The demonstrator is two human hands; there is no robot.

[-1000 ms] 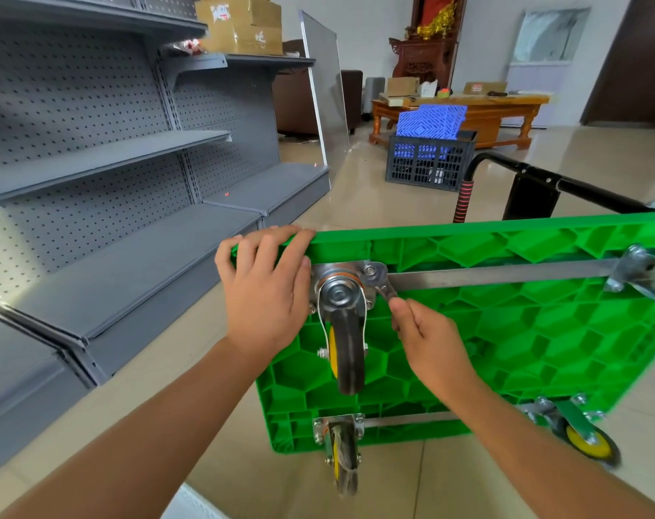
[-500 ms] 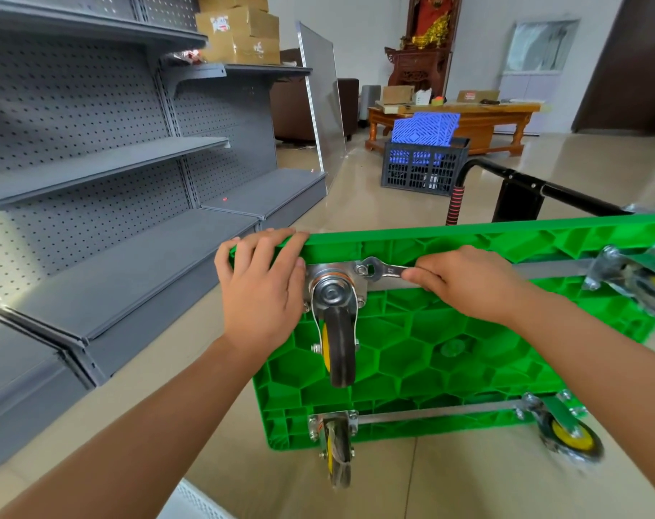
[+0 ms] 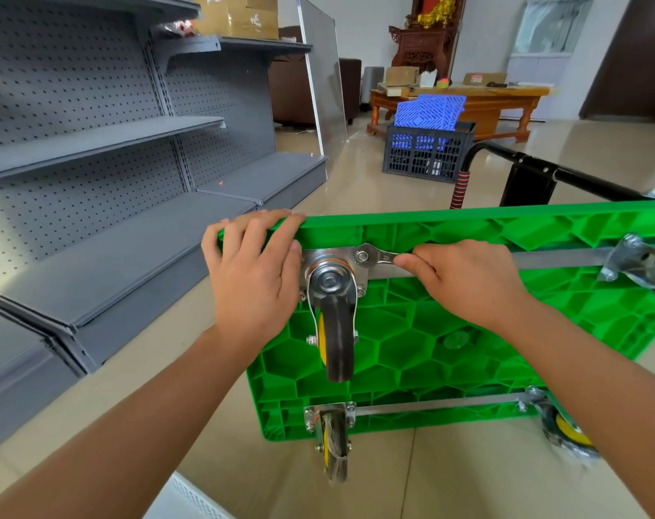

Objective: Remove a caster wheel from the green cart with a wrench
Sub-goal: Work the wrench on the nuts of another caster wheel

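**Wrench on the caster bolt, cart tipped on its edge**

The green cart (image 3: 468,339) stands on its side on the tiled floor, filling the lower right of the frame, its honeycomb underside facing us. The caster wheel (image 3: 335,331) sits at the centre, its metal plate bolted near the cart's upper left corner and the dark wheel hanging downward. The left hand (image 3: 255,271) is spread flat over that corner, fingers curled over the top edge, holding no tool. The right hand (image 3: 464,275) is closed around the handle of the wrench (image 3: 374,256), which lies nearly level, its ring end seated on the plate's upper right bolt. A second caster (image 3: 333,443) shows at bottom centre. Grey shelving (image 3: 94,162) fills the left of the frame, and a dark crate (image 3: 427,155) stands beyond the cart, upper centre.
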